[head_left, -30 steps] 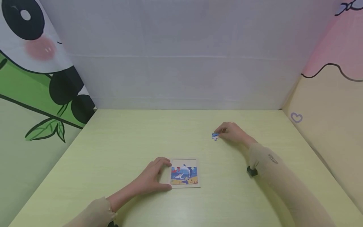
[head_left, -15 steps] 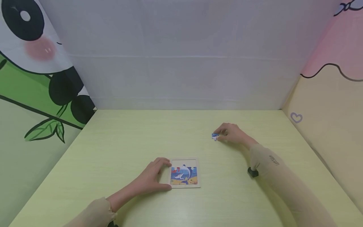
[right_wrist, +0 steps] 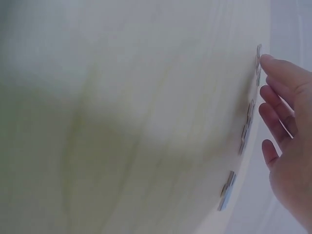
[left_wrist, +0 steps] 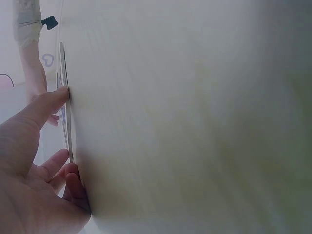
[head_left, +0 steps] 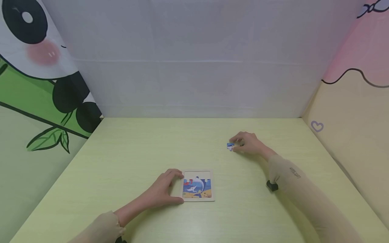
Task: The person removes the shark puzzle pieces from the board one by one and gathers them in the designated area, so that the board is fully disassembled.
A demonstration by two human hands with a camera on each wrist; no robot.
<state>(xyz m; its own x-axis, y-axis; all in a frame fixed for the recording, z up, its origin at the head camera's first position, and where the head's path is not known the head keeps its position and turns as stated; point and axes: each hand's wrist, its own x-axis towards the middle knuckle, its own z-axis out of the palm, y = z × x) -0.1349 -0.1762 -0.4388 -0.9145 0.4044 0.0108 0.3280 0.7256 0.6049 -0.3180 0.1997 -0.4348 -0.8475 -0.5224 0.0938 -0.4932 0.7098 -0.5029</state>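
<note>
A square puzzle board [head_left: 213, 185] with a pale frame lies near the table's front. Its lower part shows a dolphin picture in fitted pieces; the top strip is bare. My left hand [head_left: 162, 192] holds the board at its left side, thumb at the near corner and fingers at the far one; the left wrist view shows them on the board's edge [left_wrist: 68, 117]. Farther back on the right, my right hand [head_left: 250, 143] pinches a blue-and-white puzzle piece [head_left: 230, 146] between thumb and index finger, low at the table. In the right wrist view the thumb meets the piece [right_wrist: 258, 73].
More puzzle pieces [right_wrist: 247, 126] lie in a row beneath the right hand, one [right_wrist: 226, 191] farther along; the hand hides most of them in the head view. A pale wall [head_left: 194, 87] stands behind the table [head_left: 136, 145], with painted panels at both sides.
The right thumb has moved toward the near side of the piece, spreading from the index finger. The piece has shifted barely, if at all. The left hand and the board stay put.
</note>
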